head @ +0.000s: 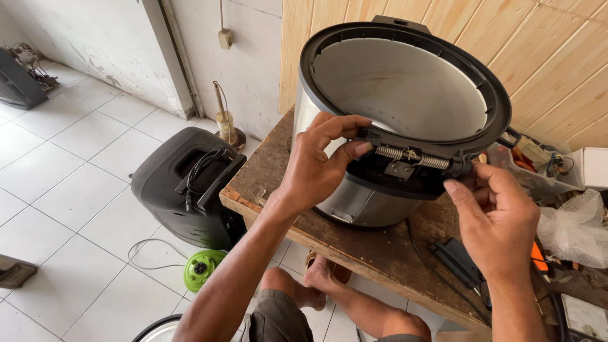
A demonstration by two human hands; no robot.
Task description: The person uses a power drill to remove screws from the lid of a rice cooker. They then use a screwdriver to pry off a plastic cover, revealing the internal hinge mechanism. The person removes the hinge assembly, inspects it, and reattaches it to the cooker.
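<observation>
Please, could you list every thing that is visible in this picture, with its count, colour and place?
Steel rice cooker body with black rim: one, silver and black, tilted on the table.
Coil spring at the hinge: one, metallic, on the rim's near edge.
Worn wooden table: one, brown, centre.
Black plastic speaker box: one, floor, left of the table.
Green round part: one, floor, below the speaker.
Clear bubble wrap: one, table's right side.
Left hand: one, grip on the hinge's left end.
Right hand: one, fingertips at the hinge's right end.

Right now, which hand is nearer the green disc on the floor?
Left. The left hand grips the cooker's hinge on the side above the green disc; the right hand is at the hinge's far end.
</observation>
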